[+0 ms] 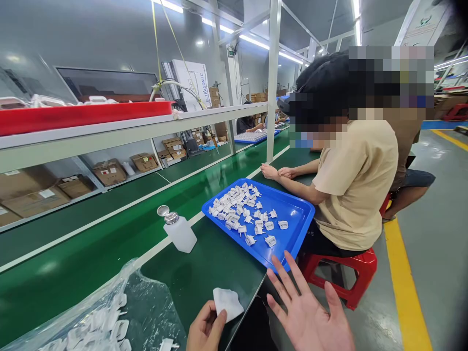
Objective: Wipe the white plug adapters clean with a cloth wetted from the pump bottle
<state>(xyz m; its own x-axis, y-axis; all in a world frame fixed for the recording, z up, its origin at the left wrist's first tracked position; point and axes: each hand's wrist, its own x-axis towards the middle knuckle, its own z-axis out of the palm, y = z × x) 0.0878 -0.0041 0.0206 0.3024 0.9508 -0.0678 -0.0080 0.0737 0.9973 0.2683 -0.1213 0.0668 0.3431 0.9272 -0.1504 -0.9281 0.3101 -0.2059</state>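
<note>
My left hand [205, 327] pinches a folded white cloth [227, 303] between thumb and fingers, low over the edge of the green table [175, 280]. My right hand [310, 312] is raised with its palm turned up and its fingers spread, holding nothing. Just beyond its fingertips lies a blue tray [292, 214] with many small white plug-shaped plastic pieces [234, 204], heaped toward its left side. A white pump bottle [180, 233] with a metal top stands left of the tray. At the lower left, a clear plastic bag [153, 297] contains more of these white pieces.
A co-worker in a beige shirt [365, 180] sits on a red stool [351, 268] beyond the tray, forearms on the table. A white post [272, 87] rises behind the tray. A red tray [87, 116] rests on the shelf at the upper left.
</note>
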